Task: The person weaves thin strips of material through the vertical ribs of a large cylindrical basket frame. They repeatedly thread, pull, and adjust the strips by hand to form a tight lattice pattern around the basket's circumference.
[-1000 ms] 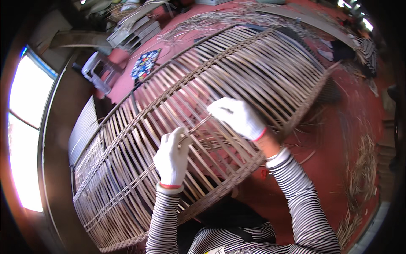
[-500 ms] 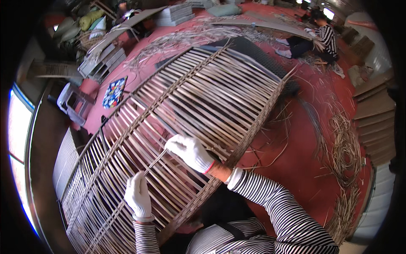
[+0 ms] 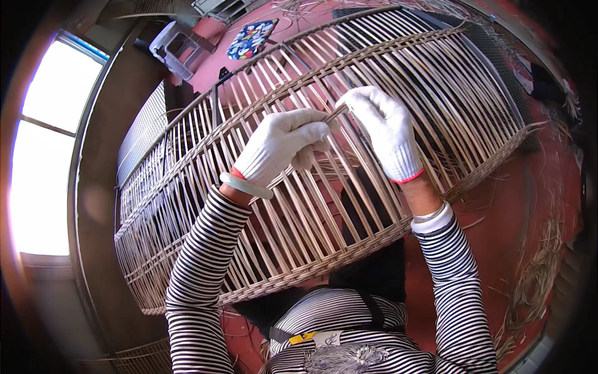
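A long, curved wicker panel (image 3: 305, 218) of pale rods, bound by braided bands, lies across my front. Above its middle, my left hand (image 3: 283, 143) in a white knit glove pinches a thin wicker strand (image 3: 337, 113). Close by on the right, my right hand (image 3: 383, 131), gloved the same way, has its fingers closed on the other end of the short visible piece. The fingertips of both hands nearly meet. How the strand runs inside the gloves is hidden.
Beyond the panel stand a grey plastic stool (image 3: 177, 51) and a low seat with a patterned blue top (image 3: 252, 38). Loose wicker strands (image 3: 539, 268) lie on the red floor (image 3: 498, 206) at the right. A bright window (image 3: 47, 149) is at the left.
My view has swung left, so the panel sits differently in it. Both hands have drawn closer together, and the strand between them now shows only as a short piece.
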The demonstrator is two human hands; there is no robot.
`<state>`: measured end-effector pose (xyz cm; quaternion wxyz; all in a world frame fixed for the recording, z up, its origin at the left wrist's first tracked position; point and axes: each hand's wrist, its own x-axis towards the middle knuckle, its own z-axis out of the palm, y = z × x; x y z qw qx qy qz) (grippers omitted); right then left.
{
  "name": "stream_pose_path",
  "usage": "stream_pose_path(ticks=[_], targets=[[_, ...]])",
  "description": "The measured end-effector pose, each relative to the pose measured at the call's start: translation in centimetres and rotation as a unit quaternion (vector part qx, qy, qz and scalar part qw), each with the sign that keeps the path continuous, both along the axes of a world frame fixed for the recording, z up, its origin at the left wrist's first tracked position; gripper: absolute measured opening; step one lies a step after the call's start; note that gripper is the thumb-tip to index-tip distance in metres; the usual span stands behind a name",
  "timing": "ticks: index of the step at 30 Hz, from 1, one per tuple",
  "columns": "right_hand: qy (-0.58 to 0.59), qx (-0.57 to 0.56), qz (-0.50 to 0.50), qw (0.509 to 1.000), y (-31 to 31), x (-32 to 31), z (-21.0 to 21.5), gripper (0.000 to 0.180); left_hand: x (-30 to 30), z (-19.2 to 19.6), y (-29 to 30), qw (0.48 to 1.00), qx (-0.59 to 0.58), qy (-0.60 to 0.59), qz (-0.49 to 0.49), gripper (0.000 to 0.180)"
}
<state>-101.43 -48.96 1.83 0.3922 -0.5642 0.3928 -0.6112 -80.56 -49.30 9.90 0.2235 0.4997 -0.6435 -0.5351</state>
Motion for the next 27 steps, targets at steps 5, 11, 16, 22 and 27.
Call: stream_pose_path(ticks=[5, 11, 16, 22, 27], targets=[[-0.046, 0.015, 0.030, 0.998, -0.2, 0.3, -1.0, 0.025, 1.8, 1.0, 0.4, 0.997, -0.004, 0.017, 0.078, 0.028], [0.385, -0.204, 0.007, 0.900, 0.7, 1.2, -3.3, 0.014, 3.1, -1.6, 1.7, 0.986, -0.022, -0.130, 0.104, 0.025], [0.451, -0.164, 0.025, 0.877, 0.7, 2.3, -5.9, 0.028, 2.4, -8.7, 5.0, 0.932, -0.187, -0.304, 0.068, 0.027], [0.479, -0.136, 0.038, 0.867, 0.3, 2.5, -6.4, 0.057, 1.5, -9.8, 7.2, 0.919, -0.214, -0.190, 0.272, 0.028], [0.474, -0.126, 0.075, 0.868, -0.2, 2.5, -6.4, 0.059, 1.9, -8.8, 6.3, 0.899, -0.281, -0.299, 0.152, 0.030]])
